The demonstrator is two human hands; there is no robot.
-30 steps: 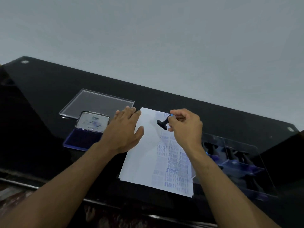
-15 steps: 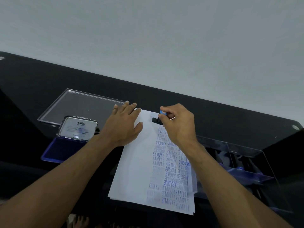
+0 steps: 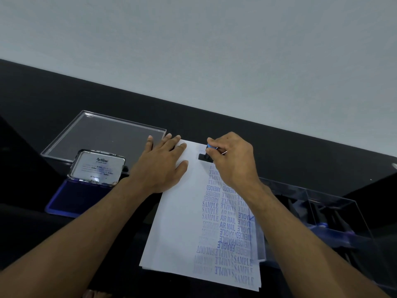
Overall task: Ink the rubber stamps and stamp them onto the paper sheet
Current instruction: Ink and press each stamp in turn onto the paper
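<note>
Head view: clear tray [image 3: 335,203] holds dark stamps [image 3: 322,214].

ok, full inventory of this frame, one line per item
paper sheets: a small stack, white, centre of the table, right half covered in blue stamp prints
rubber stamp: one, black base with blue handle, pressed on the far end of the top sheet
ink pad: one, blue, left of the paper, its metal lid propped open
clear flat lid: one, transparent, behind the ink pad
clear stamp box: one, transparent with dark stamps inside, right of the paper
table: one, black, glossy
left hand: flat on the paper's far left corner
right hand: fingers gripping the stamp handle
</note>
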